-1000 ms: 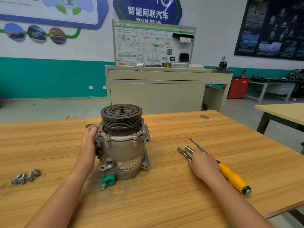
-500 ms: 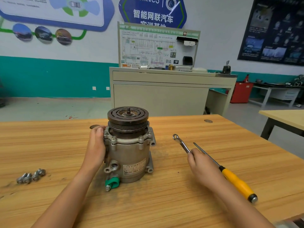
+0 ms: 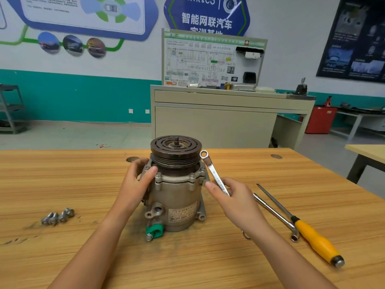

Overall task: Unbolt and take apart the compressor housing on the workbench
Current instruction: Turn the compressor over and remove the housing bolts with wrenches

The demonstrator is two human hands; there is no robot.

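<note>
1. Head view: the compressor [image 3: 177, 192] stands upright near the middle of the wooden worktop [image 3: 83, 174]. Its long axis is vertical, with the dark grooved pulley [image 3: 176, 149] and short threaded shaft pointing up. The label faces the camera, and a green cap [image 3: 154, 231] sits low at the front left.
2. The left hand [image 3: 137, 182] grips the housing's upper left flange, with the thumb just under the pulley.
3. The right hand [image 3: 233, 197] pinches a wrench [image 3: 212, 172]. The wrench tilts up and to the left, and its ring end is just beside the pulley's right edge.
4. Loose bolts [image 3: 57, 217] lie in a small cluster on the worktop, well to the left.
5. To the right lie an L-shaped socket wrench [image 3: 275, 213] and a yellow-handled screwdriver [image 3: 316, 240], side by side with their handles toward the near edge.
</note>
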